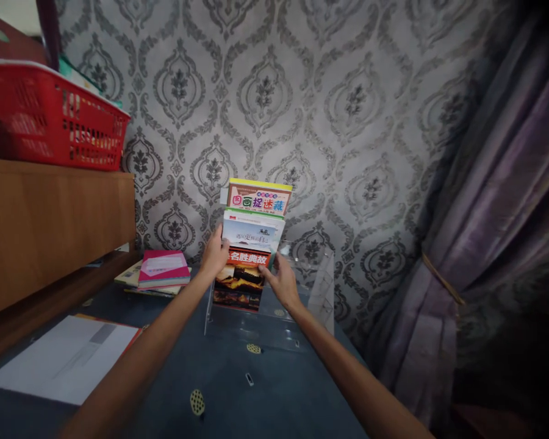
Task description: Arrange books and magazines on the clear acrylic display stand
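My left hand (216,255) is closed on the left side of a red-and-black book (240,283), its thumb near the top corner. On the right side, my right hand (283,281) grips the same book with its thumb on the cover. The book stands upright, leaning back in the left part of a clear acrylic stepped rack (318,299). Behind it rise a white-and-blue book (249,235) and a brown, yellow-topped picture book (258,198). How far the fingers reach behind the covers is hidden.
Left of the rack lies a small stack with a pink book (165,268) on top. Nearer is a large white-covered book (68,356). A red basket (82,122) stands on a wooden cabinet (59,225). A purple curtain (439,305) hangs at right, beside the dark blue tabletop (274,402).
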`<state>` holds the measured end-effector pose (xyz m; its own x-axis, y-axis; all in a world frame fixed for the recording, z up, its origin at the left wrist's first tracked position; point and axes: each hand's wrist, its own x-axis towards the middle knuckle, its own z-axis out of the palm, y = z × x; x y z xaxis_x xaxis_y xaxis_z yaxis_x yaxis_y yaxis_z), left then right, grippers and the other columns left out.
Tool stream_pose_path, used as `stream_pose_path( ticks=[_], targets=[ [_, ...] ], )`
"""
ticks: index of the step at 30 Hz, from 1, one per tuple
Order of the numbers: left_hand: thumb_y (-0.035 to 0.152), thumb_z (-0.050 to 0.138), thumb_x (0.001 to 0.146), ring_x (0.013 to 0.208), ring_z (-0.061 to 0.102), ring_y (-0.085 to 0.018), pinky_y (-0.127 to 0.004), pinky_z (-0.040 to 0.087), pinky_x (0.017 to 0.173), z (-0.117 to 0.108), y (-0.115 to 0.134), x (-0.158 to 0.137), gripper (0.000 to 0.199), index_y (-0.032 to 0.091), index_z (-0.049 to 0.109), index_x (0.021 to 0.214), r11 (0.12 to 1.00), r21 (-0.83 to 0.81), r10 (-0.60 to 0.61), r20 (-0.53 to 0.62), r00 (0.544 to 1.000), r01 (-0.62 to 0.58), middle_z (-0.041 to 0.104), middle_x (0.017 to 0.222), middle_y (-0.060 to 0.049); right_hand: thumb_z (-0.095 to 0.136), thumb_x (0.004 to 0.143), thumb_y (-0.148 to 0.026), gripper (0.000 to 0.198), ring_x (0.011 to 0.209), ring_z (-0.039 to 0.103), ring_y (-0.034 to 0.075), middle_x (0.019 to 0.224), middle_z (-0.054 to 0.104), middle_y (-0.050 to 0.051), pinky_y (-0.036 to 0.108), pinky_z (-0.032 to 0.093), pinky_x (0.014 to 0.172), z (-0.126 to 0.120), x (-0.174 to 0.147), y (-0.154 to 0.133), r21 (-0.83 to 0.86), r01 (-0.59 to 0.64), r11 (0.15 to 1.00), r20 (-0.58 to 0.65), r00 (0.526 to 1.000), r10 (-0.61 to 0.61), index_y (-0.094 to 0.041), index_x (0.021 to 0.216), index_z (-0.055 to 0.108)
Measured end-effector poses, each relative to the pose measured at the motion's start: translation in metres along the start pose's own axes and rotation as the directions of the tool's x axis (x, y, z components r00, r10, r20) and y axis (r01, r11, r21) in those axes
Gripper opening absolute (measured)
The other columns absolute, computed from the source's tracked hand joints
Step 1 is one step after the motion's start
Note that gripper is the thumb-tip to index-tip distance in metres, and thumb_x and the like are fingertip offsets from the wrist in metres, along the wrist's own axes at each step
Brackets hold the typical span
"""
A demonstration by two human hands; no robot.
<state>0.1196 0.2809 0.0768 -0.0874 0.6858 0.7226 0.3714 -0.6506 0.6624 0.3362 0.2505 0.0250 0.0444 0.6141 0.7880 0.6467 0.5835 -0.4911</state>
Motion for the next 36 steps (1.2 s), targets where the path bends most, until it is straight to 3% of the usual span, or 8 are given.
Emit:
stream_pose_path(
  ticks=[12, 17, 24, 36],
  targets=[
    [0.016, 0.047, 0.087, 0.133, 0.052, -0.030, -0.046, 0.039, 0.115, 0.003, 0.008, -0.006, 0.059, 0.016, 0.047, 0.147, 0.995, 0.051, -0.090, -0.013, 0.996, 0.090, 0.059, 0.141, -0.016, 0.059, 0.085, -0.069, 0.069, 0.106, 0.065, 0.032, 0.121, 0.069, 0.018, 0.051, 0.051, 0.095, -0.001, -0.004, -0.002, -0.034, -0.022, 0.999, 0.006, 1.000, 0.022, -0.016, 0.128, 0.058],
    [0.017, 0.050, 0.087, 0.134, 0.050, -0.029, -0.045, 0.038, 0.116, 0.005, 0.004, -0.009, 0.059, 0.017, 0.048, 0.146, 0.997, 0.000, -0.075, -0.015, 0.997, 0.075, 0.060, 0.138, -0.015, 0.057, 0.087, -0.068, 0.067, 0.109, 0.064, 0.032, 0.123, 0.068, 0.017, 0.052, 0.051, 0.097, 0.000, -0.004, 0.003, -0.053, -0.005, 0.999, 0.028, 1.000, 0.007, -0.017, 0.130, 0.058],
    [0.020, 0.053, 0.087, 0.134, 0.051, -0.027, -0.043, 0.037, 0.117, 0.001, -0.009, -0.018, 0.055, 0.016, 0.050, 0.142, 0.996, -0.065, -0.055, -0.029, 0.998, 0.053, 0.060, 0.137, -0.015, 0.058, 0.088, -0.065, 0.078, 0.120, 0.060, 0.033, 0.136, 0.059, 0.020, 0.054, 0.047, 0.104, 0.003, -0.013, 0.004, -0.148, 0.004, 0.989, -0.053, 0.999, -0.012, -0.015, 0.147, 0.044],
    [0.026, 0.054, 0.090, 0.126, 0.054, -0.028, -0.045, 0.040, 0.114, -0.011, -0.022, -0.040, 0.048, 0.013, 0.054, 0.136, 0.997, -0.071, 0.016, -0.034, 0.999, -0.019, 0.061, 0.129, -0.016, 0.060, 0.088, -0.061, 0.075, 0.127, 0.057, 0.034, 0.139, 0.059, 0.019, 0.056, 0.043, 0.109, 0.001, -0.021, -0.009, -0.191, -0.012, 0.982, -0.030, 1.000, 0.007, -0.015, 0.146, 0.046]
  ],
)
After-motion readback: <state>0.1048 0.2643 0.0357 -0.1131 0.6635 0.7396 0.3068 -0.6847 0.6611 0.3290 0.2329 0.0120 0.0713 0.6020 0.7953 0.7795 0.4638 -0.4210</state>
